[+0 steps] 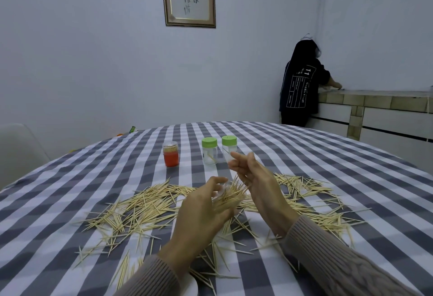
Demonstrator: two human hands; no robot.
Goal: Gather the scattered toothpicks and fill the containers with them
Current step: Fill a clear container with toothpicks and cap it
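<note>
Bench (304, 155) under a grey-and-white checked cloth. Loose toothpicks (140, 204) strewn across the near half, thick to the left of the hands, with a second spread on the right (311, 199) and stragglers toward the near edge. Left hand (201, 209) raised just above the cloth, fingers curled round a small clear container (222, 190) with a bundle of toothpicks (232, 194) fanning out of its mouth. Right hand (255, 178) just beside it, palm turned inward, fingers loosely spread and holding nothing, lower fingers near the bundle's tips; contact cannot be told. Beyond the hands, three jars upright in a row: an orange jar (171, 154) with a clear cap at left, then two clear jars with green lids (209, 151) (229, 147), each showing a few toothpicks inside; the right one partly hidden by the right hand's fingertips. Brown knit sleeves on both arms.
</note>
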